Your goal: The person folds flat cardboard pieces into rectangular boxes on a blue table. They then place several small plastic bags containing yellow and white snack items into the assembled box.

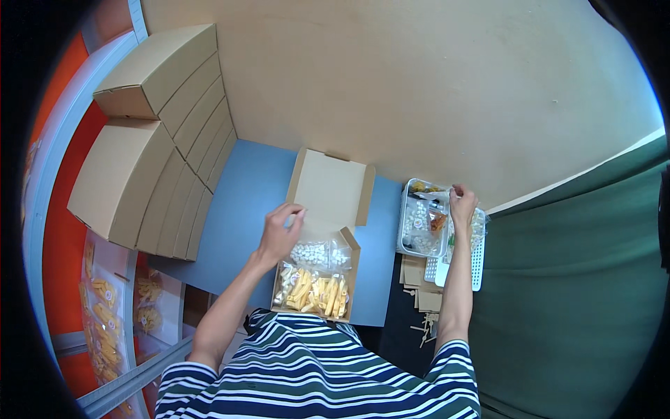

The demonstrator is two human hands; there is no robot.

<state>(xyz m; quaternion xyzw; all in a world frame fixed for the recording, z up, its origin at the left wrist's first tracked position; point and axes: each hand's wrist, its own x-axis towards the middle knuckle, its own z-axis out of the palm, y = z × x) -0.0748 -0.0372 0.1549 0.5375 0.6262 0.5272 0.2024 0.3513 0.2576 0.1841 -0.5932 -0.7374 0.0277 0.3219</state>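
Note:
An open cardboard box (354, 276) lies in front of me with its lid (328, 188) folded back. Inside are clear bags of yellow stick-shaped pieces (317, 292) and, behind them, a clear bag of small white pieces (310, 253). My left hand (280, 234) hovers over the box's left side by the lid, its fingers curved with a gap to the thumb and nothing visible in it. At the right, my right hand (462, 204) is above a clear plastic bin (403, 230) of small bags. Its fingers are pinched together beside a whitish film; what they hold is unclear.
Closed cardboard boxes (139, 181) are stacked at the left of the blue table (255, 181). A white perforated basket (477, 269) stands beside the bin. Flat cardboard pieces (427, 300) lie below it. A green curtain (572, 279) hangs at the right; shelves with bagged pieces (105, 318) are at the left.

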